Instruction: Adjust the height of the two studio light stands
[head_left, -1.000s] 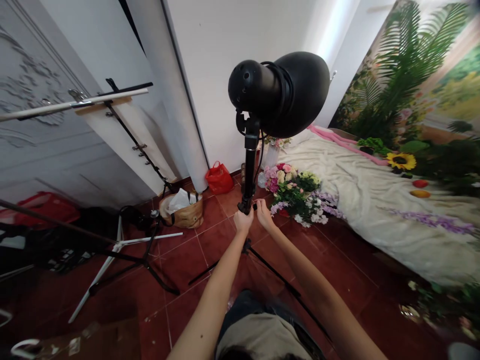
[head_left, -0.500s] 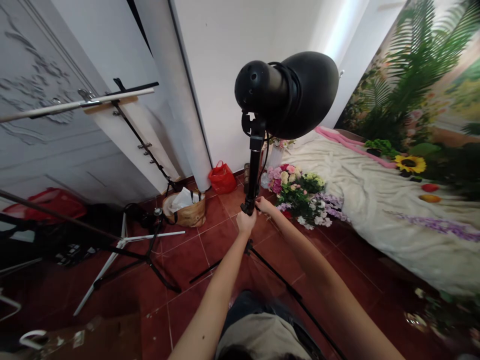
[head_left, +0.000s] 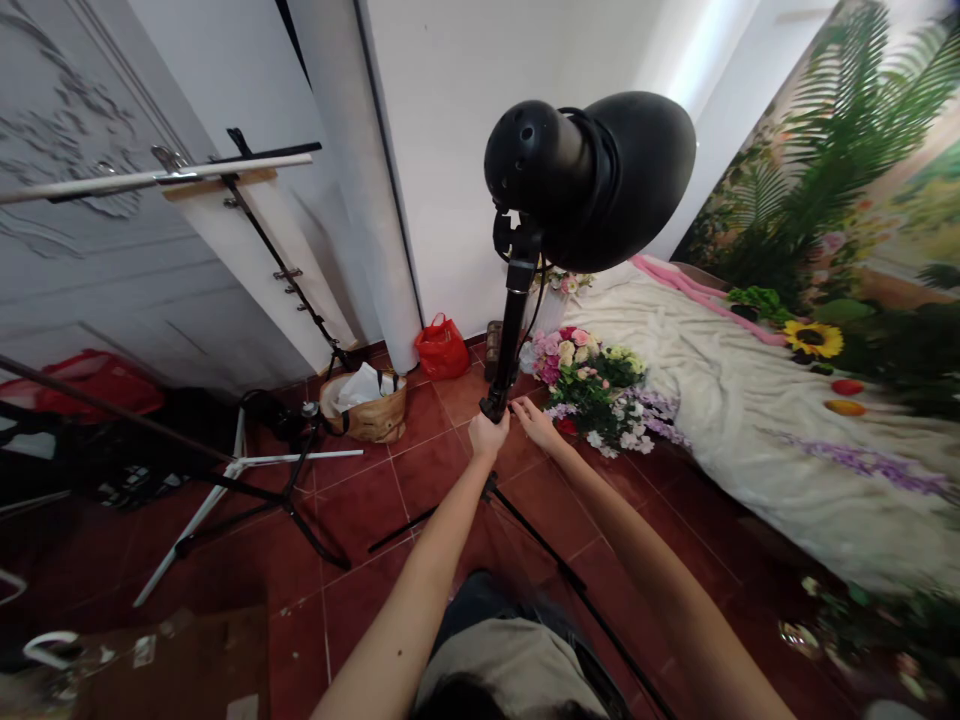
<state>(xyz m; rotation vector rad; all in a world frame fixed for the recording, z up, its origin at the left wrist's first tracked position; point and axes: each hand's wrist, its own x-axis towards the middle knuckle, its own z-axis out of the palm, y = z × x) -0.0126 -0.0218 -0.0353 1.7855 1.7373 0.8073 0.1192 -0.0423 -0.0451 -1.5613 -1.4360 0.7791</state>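
A black studio lamp [head_left: 630, 180] with a wide reflector tops a black light stand [head_left: 512, 330] in front of me. Wrapped round the stand's pole, just below a collar, is my left hand [head_left: 489, 435]. My right hand [head_left: 531, 420] is at the right side of the same collar, its fingers bent at a small knob that is mostly hidden. The stand's thin legs [head_left: 540, 545] spread over the red tiled floor. A black cable hangs beside the pole under the lamp.
Artificial flowers [head_left: 592, 385] lie right of the stand, beside a platform draped in cream cloth [head_left: 720, 400]. A red bag [head_left: 442, 347] and a wicker basket [head_left: 375, 415] stand by the wall. Other tripod legs [head_left: 225, 500] and a cardboard piece [head_left: 187, 665] are at left.
The view has shifted slightly, and the lamp sits a little further right and higher. My right hand's fingers have loosened and spread somewhat at the collar; my left hand keeps its hold.
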